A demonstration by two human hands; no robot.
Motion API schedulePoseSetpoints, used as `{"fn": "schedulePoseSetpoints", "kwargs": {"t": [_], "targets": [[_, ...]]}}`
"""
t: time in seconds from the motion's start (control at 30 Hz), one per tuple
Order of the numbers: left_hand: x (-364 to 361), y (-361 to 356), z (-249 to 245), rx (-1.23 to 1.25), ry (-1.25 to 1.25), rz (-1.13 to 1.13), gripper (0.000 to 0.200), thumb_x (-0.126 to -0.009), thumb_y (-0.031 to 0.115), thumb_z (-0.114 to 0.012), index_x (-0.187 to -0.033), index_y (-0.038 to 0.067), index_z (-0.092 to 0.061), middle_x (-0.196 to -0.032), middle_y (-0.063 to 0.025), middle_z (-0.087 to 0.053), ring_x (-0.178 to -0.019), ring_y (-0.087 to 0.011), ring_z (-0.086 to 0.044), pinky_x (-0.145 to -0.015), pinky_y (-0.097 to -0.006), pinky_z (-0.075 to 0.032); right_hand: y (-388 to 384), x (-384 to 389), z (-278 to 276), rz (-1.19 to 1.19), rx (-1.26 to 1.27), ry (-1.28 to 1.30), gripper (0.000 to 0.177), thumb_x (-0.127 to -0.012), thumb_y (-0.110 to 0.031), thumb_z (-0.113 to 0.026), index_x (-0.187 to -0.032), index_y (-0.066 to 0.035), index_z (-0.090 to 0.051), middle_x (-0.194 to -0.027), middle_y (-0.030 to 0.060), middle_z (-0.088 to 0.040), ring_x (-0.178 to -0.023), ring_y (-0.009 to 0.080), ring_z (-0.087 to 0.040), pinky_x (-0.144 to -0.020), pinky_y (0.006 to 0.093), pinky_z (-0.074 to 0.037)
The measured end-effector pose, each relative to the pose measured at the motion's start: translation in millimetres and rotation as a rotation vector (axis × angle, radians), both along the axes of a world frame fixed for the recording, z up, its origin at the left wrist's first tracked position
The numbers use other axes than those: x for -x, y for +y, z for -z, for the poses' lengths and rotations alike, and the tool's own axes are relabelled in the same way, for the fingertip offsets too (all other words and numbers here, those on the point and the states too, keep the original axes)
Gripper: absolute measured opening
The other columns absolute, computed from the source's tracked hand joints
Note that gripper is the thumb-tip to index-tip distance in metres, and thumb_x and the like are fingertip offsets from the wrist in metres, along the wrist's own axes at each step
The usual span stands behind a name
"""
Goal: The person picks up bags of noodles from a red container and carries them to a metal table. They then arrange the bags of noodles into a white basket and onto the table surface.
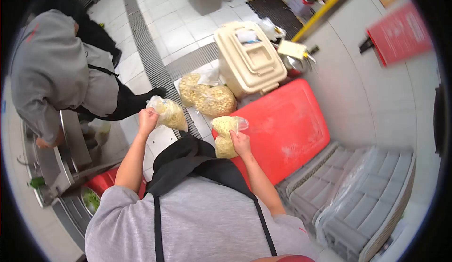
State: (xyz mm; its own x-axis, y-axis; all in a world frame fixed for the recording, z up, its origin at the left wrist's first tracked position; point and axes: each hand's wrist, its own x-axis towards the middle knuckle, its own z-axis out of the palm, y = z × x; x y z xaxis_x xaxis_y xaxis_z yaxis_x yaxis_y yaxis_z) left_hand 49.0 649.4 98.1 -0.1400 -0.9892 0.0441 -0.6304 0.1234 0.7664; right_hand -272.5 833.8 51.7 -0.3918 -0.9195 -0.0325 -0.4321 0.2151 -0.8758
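Note:
My left hand (pixel 148 120) is closed on the gathered neck of a clear plastic bag of pale yellow noodles (pixel 172 115), which hangs over the floor. In my right hand (pixel 241 143) is another clear bag of noodles (pixel 225 131), bulging in two lumps. That bag overlaps the left edge of a large red lid (pixel 287 125) in this view. Just beyond both hands, a big clear bag of pale chunky pieces (pixel 215 101) rests low down, with a similar bag (pixel 189 87) beside it.
A beige lidded bin (pixel 252 59) stands ahead, past the red lid. Stacked grey crates (pixel 362 201) line the right side by the tiled wall. At left, a person in a grey shirt (pixel 56 59) bends over a steel sink counter (pixel 70 139). A floor drain grate (pixel 141 36) runs ahead.

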Motion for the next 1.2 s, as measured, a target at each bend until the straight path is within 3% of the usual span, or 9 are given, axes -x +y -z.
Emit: {"fn": "schedulePoseSetpoints", "kwargs": {"t": [0.37, 0.57, 0.6, 0.7, 0.77, 0.87, 0.97, 1.07, 1.2], "targets": [[-116, -115, 33, -0.185, 0.154, -0.361, 0.017, -0.064, 0.008, -0.055, -0.052, 0.0, -0.046, -0.045, -0.0064, -0.044, -0.044, -0.011, -0.038, -0.042, -0.0321, -0.033, -170, -17, -16, -0.097, -0.156, 0.339, 0.032, -0.084, -0.033, -0.056, -0.07, -0.005, -0.063, -0.06, 0.0165, -0.056, -0.054, 0.0301, -0.058, -0.051, 0.0381, -0.042], [-170, -218, 57, 0.122, 0.071, -0.305, 0.022, -0.068, 0.008, -0.054, -0.049, 0.002, -0.044, -0.046, 0.001, -0.042, -0.046, -0.0073, -0.035, -0.042, -0.0316, -0.029, -224, -38, 32, -0.074, -0.304, 0.29, 0.034, -0.083, -0.031, -0.055, -0.07, 0.0, -0.059, -0.068, 0.023, -0.055, -0.063, 0.0409, -0.055, -0.059, 0.0453, -0.043], [-161, -237, 28, -0.142, 0.205, -0.478, 0.019, -0.069, 0.009, -0.054, -0.052, 0.002, -0.049, -0.047, 0.0008, -0.044, -0.048, -0.0076, -0.036, -0.043, -0.0314, -0.03, -232, -40, 44, -0.084, -0.348, 0.274, 0.034, -0.083, -0.032, -0.055, -0.071, 0.0, -0.059, -0.07, 0.0226, -0.056, -0.065, 0.041, -0.055, -0.06, 0.0452, -0.044], [-160, -305, 16, -0.101, 0.362, -0.56, 0.024, -0.072, 0.016, -0.053, -0.061, -0.005, -0.057, -0.055, -0.0158, -0.054, -0.051, -0.0141, -0.046, -0.047, -0.0375, -0.034, -261, -45, 70, -0.244, -0.364, 0.352, 0.037, -0.083, -0.034, -0.052, -0.071, -0.001, -0.06, -0.072, 0.0218, -0.058, -0.069, 0.0397, -0.057, -0.063, 0.0454, -0.044], [-160, -346, -1, -0.062, 0.381, -0.523, 0.006, -0.072, 0.005, -0.053, -0.067, 0.003, -0.055, -0.062, 0.0022, -0.05, -0.056, -0.0065, -0.043, -0.05, -0.0265, -0.033, -288, -50, 83, -0.218, -0.488, 0.255, 0.037, -0.084, -0.035, -0.051, -0.072, -0.001, -0.061, -0.073, 0.0222, -0.058, -0.071, 0.0396, -0.057, -0.064, 0.0459, -0.044], [-180, -420, 9, 0.028, 0.389, -0.458, 0.008, -0.07, 0.002, -0.055, -0.064, 0.006, -0.052, -0.062, 0.0038, -0.047, -0.055, -0.0057, -0.041, -0.049, -0.0259, -0.032, -334, -48, 112, -0.228, -0.533, 0.284, 0.04, -0.086, -0.035, -0.049, -0.072, 0.001, -0.062, -0.074, 0.0231, -0.058, -0.073, 0.0406, -0.057, -0.067, 0.0469, -0.044], [-179, -487, -14, 0.012, 0.67, -0.587, 0.012, -0.069, 0.0, -0.055, -0.062, 0.008, -0.049, -0.061, 0.0051, -0.044, -0.054, -0.0053, -0.039, -0.049, -0.0251, -0.031, -408, -60, 115, -0.191, -0.476, 0.217, 0.041, -0.085, -0.036, -0.048, -0.072, 0.001, -0.061, -0.074, 0.0234, -0.058, -0.073, 0.0408, -0.057, -0.068, 0.0467, -0.043], [-198, -552, -26, 0.018, 0.341, -0.591, 0.013, -0.07, 0.001, -0.055, -0.062, 0.008, -0.048, -0.061, 0.0057, -0.043, -0.054, -0.0049, -0.038, -0.048, -0.0241, -0.03, -510, -67, 110, -0.231, -0.452, 0.276, 0.04, -0.086, -0.034, -0.048, -0.072, 0.002, -0.059, -0.074, 0.0236, -0.058, -0.071, 0.0406, -0.056, -0.067, 0.0452, -0.043], [-204, -634, -46, 0.032, 0.495, -0.704, 0.011, -0.071, 0.002, -0.052, -0.06, 0.003, -0.05, -0.058, 0.0021, -0.044, -0.057, -0.0081, -0.04, -0.05, -0.0289, -0.032, -656, -70, 90, -0.158, -0.356, 0.225, 0.037, -0.086, -0.031, -0.05, -0.071, 0.003, -0.058, -0.071, 0.0228, -0.057, -0.065, 0.0388, -0.054, -0.063, 0.0423, -0.042]]}}
